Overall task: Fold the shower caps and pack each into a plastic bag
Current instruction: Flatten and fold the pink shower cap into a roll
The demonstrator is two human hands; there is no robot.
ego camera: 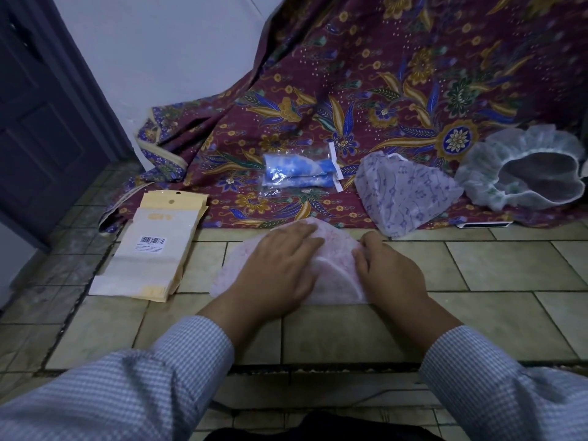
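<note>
Floor: pale square-tiled floor (496,265) under me, dark grout lines; a maroon batik cloth with gold and blue flowers (366,90) is draped down from behind and spreads onto the tiles; a dark panelled door (41,122) stands at far left.
Pink cap: thin pale-pink plastic shower cap (337,278), partly folded, lies flat on the tiles right in front of me, its far edge touching the cloth's hem.
My left hand: my left hand (276,265) lies palm-down on the pink cap, fingers straight and together, pressing it flat; nothing gripped.
My right hand: my right hand (391,275) rests on the cap's right edge; fingers curled over the folded flap, holding it down.
Bags: stack of flat yellow-and-clear plastic bags with a barcode label (149,253) lies just left of the pink cap, apart from it.
Packed: folded blue-and-white cap sealed in a clear bag (299,170) rests on the cloth, beyond my hands.
Waiting: lilac-patterned folded cap (404,192) sits right of that; a white puffy open cap (525,167) is at far right.
Sleeves: blue-checked shirt sleeves (502,393) cover both my forearms.
</note>
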